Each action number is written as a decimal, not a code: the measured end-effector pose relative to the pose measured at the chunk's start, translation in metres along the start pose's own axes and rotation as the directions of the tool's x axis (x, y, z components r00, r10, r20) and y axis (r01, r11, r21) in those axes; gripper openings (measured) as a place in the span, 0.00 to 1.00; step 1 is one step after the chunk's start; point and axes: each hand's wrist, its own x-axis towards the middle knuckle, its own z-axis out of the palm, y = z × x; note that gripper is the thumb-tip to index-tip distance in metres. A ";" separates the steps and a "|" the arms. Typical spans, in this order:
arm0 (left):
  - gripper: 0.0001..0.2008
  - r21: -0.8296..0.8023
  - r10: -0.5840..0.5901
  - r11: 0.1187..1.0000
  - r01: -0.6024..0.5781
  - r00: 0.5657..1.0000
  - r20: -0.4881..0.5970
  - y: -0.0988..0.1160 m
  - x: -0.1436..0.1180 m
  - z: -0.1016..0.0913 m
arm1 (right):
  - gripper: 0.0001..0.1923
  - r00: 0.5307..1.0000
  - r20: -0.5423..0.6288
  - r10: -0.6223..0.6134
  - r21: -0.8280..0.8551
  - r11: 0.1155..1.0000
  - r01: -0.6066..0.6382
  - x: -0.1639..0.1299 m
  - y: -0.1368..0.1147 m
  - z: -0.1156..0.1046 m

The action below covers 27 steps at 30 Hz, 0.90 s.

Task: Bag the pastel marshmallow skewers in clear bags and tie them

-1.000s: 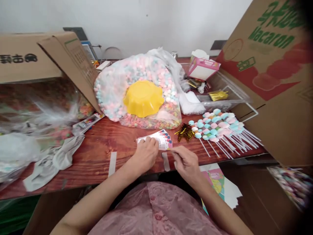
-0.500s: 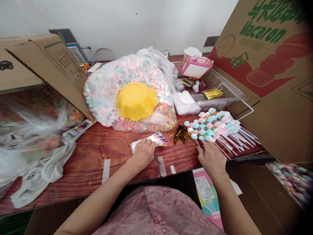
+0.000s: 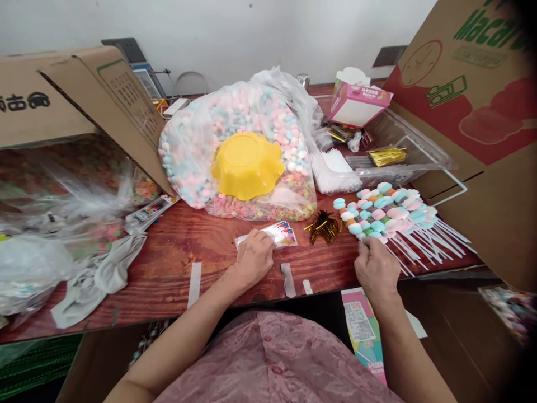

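Left hand (image 3: 251,258): flat, fingers curled down on a stack of small printed bags (image 3: 280,234), pinning it to the tabletop (image 3: 176,252). Right hand (image 3: 376,270): fingertips pinched on one white stick at the near edge of the marshmallow skewers (image 3: 388,211), which lie fanned with sticks toward the person for easy picking. Gold twist ties (image 3: 324,226): between bags and skewers, within reach of both.

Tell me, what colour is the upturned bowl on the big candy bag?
The bowl is plain yellow, seen best in the head view.
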 end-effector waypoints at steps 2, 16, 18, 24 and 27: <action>0.11 -0.051 -0.034 0.998 0.032 0.998 -0.052 -0.005 0.001 0.002 | 0.14 0.992 -0.129 -0.003 0.139 0.990 0.021 -0.004 0.000 -0.002; 0.11 -0.242 -0.003 0.970 -0.001 1.000 -0.017 -0.018 -0.013 -0.014 | 0.07 0.988 -0.085 -0.131 0.471 0.868 0.156 -0.044 -0.012 -0.038; 0.11 -0.288 0.071 0.953 -0.098 0.992 -0.103 -0.014 -0.015 -0.021 | 0.07 0.995 -0.013 -0.102 0.511 0.855 0.095 -0.055 -0.020 -0.036; 0.10 -0.507 0.257 0.845 -0.169 0.960 0.109 0.034 -0.006 -0.051 | 0.08 0.997 0.050 -0.066 0.540 0.841 0.028 -0.067 -0.037 -0.034; 0.11 -0.578 0.293 0.807 -0.125 0.933 0.208 0.052 0.012 -0.053 | 0.07 0.993 -0.013 -0.114 0.514 0.852 0.104 -0.067 -0.036 -0.032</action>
